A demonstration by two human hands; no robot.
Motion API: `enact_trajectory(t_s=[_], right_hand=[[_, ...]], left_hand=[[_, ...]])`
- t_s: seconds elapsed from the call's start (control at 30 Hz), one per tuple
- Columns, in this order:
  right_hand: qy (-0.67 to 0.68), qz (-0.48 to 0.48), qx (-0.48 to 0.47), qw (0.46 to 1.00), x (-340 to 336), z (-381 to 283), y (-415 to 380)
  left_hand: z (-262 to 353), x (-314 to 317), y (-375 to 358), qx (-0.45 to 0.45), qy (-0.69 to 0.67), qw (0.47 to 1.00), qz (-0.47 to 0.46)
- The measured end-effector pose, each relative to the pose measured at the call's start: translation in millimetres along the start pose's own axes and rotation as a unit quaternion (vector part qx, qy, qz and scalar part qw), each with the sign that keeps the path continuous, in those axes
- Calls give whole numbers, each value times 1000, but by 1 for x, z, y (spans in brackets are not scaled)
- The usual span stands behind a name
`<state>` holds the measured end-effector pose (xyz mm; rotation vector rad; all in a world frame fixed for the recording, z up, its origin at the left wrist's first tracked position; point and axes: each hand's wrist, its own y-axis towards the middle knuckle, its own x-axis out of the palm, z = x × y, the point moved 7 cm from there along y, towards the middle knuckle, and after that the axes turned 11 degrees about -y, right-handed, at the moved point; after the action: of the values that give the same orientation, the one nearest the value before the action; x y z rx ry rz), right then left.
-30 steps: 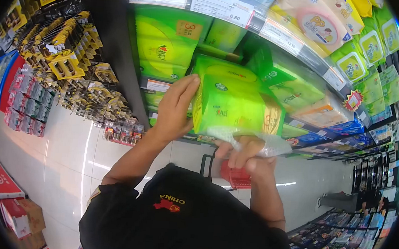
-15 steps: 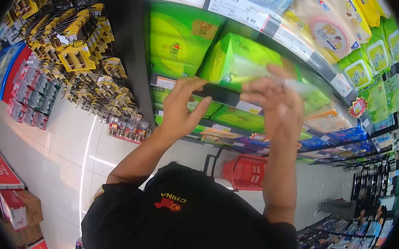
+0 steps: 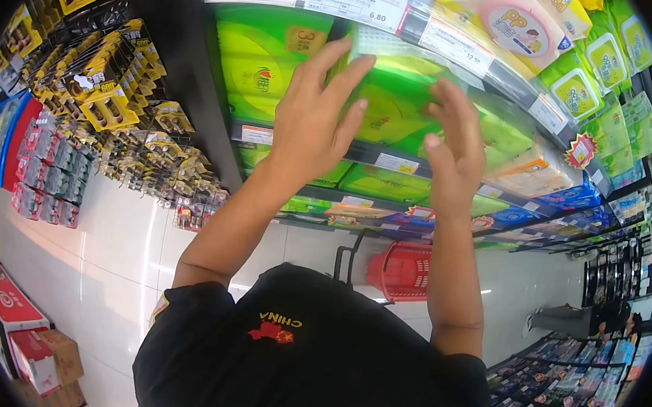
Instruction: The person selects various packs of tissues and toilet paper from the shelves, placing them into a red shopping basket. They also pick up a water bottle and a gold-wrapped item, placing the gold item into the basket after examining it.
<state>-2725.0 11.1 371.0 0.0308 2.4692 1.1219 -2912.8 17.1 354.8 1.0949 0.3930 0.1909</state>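
Observation:
A green pack of tissues (image 3: 389,105) stands on the shelf between my two hands. My left hand (image 3: 313,122) reaches up at its left side, fingers spread, fingertips overlapping the pack's upper left edge. At the right side is my right hand (image 3: 459,145), its fingers bent and apart, fingertips close to the pack's wrapper. Left of these, another green tissue pack (image 3: 255,83) is partly covered by my left hand. A whitish see-through strip (image 3: 465,75) shows just above my right fingertips, below the price labels.
Price labels (image 3: 355,4) line the shelf edge above. Wipes packs (image 3: 520,27) fill the upper right. Battery cards (image 3: 109,87) hang on hooks at left. Behind the lower shelves, a red basket (image 3: 399,272) stands on the floor. A person (image 3: 588,322) is far right, by another display.
My left hand has risen from the shelf edge to the pack's upper left. My right hand has moved from before the pack to its right side. The view has shifted slightly.

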Motion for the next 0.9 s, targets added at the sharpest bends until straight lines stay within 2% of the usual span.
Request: enact_trajectory(t_s=[0.1,0.2,0.5,0.7,0.8,0.9], right_hand=[[-218,18,-49,975,-13,0,-9],[-242,10,-24,970,-16,13,-14],[-219,-34,22,975,-10,36,-18],[-217,-64,26,974,-4,43,-26],[-183,-64,53,980,2,50,-38],[-128,-61,104,984,9,63,-68]], left_hand=[[-6,5,5,-2,46,999,3],[-9,8,11,-6,84,996,4],[-11,23,12,13,160,987,5],[-7,26,9,69,171,983,11],[6,28,10,47,196,979,-6],[6,24,6,79,225,971,-8]])
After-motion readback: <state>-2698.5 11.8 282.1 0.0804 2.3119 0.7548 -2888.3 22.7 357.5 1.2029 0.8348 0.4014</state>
